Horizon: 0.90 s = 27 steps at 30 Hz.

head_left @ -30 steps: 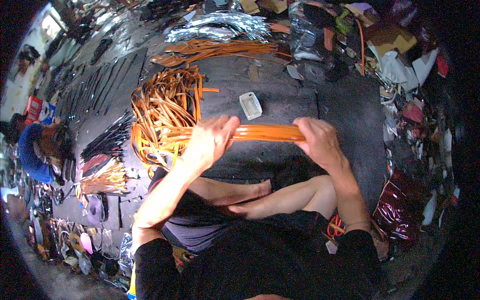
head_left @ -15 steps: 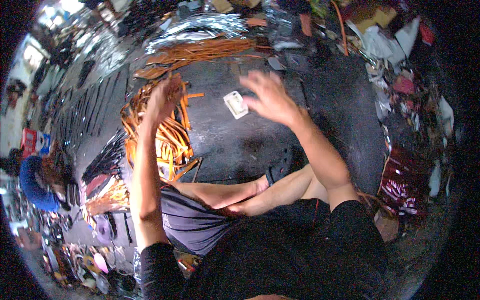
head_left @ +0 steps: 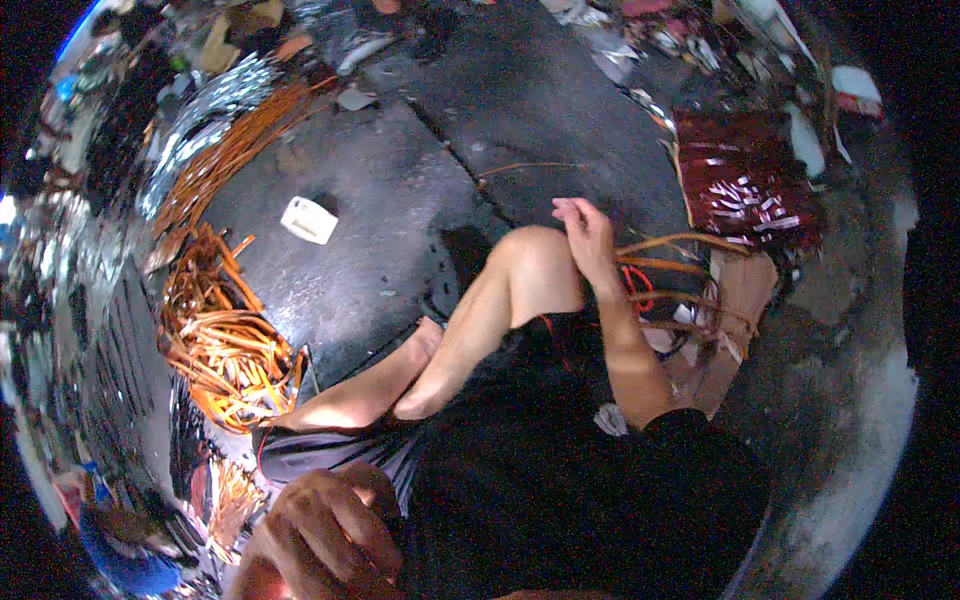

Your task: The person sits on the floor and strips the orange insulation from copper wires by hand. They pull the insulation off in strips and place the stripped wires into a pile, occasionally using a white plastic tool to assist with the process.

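Close in at the lower left, my left hand (head_left: 325,535) is raised near my body with its fingers curled. Whatever lies inside those fingers, if anything, is hidden. My right hand (head_left: 588,238) is beside my bent knee (head_left: 545,265), fingers stretched out leftward and nothing visible in them. Near it, on the right, are orange-brown strips (head_left: 690,243) and a looped red cord (head_left: 640,288). A small white rectangular piece with a recessed middle (head_left: 308,221) lies flat on the dark floor mat (head_left: 370,200), away from both hands. A tangled heap of orange strips (head_left: 230,355) lies at the left.
Copper-coloured strips (head_left: 240,135) and shiny silver strips (head_left: 215,105) lie along the far left. Dark red glossy strips (head_left: 745,185) are at the far right, above a piece of cardboard (head_left: 750,290). A person in blue (head_left: 130,550) is at the lower left rim.
The view has turned rightward. My left hand has left the orange heap and come back toward my body. My right hand has moved from near the white piece to beside my knee.
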### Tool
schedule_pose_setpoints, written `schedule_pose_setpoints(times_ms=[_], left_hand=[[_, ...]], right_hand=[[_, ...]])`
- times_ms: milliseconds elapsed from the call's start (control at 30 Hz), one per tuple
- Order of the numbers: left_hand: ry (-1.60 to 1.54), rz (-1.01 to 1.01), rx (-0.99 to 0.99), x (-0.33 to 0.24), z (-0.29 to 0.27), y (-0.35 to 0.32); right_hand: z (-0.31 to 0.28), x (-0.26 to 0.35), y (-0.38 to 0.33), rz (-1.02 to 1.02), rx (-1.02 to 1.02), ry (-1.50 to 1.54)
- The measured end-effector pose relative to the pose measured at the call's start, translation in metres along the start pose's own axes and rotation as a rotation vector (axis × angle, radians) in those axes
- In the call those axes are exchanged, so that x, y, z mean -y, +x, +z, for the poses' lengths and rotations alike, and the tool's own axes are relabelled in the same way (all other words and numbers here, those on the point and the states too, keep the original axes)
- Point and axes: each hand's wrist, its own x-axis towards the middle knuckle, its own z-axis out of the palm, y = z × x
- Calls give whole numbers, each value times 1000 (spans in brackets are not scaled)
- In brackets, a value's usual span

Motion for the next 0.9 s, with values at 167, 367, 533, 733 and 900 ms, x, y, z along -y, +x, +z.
schedule_pose_setpoints(times_ms=[167,367,533,733,900], left_hand=[[-128,94,58,22,32,29],[-213,179,84,37,34,46],[-188,125,199,54,3,46],[144,-398,-134,57,-3,-5],[372,-804,-688,105,-42,-60]], right_hand=[[15,-45,-5,120,-44,111],[-7,-131,-35,31,55,-18],[-63,-159,-53,-62,-7,-300],[-12,-91,1,4,67,-113],[22,-18,80,-190,168,-46]])
